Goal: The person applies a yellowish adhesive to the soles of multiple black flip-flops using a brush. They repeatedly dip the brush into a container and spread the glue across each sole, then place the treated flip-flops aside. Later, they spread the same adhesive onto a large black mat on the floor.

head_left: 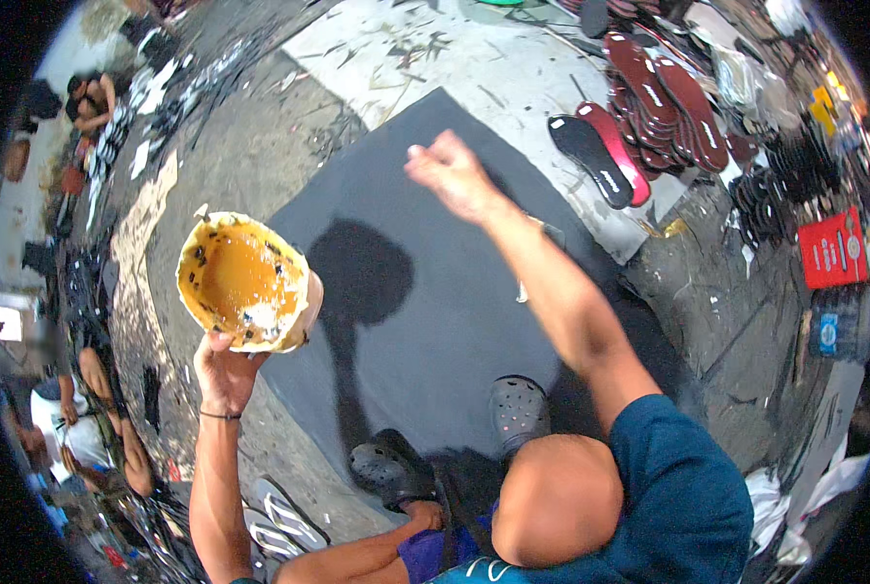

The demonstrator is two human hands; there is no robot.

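Observation:
My left hand (224,375) grips the lower rim of a round tub (310,302), which is tilted so that its inside shows. Yellow-amber paste (235,273), probably glue, coats the inside, with dark flecks and a whitish patch. My right hand (452,178) reaches out above the far part of a large dark grey sheet (445,311) on the floor. Its fingers look partly bent and are blurred, and I see nothing held in them. A small pale-grey thing (550,232) shows beside my right forearm, mostly hidden by it. The tub's shadow falls on the sheet.
Dark red insoles (649,88) lie stacked at the far right, with a black insole (591,161) nearby. A red box (832,248) stands at the right. Grey clogs (520,407) are at the sheet's near edge, flip-flops (284,516) beside them. Other people sit at the left.

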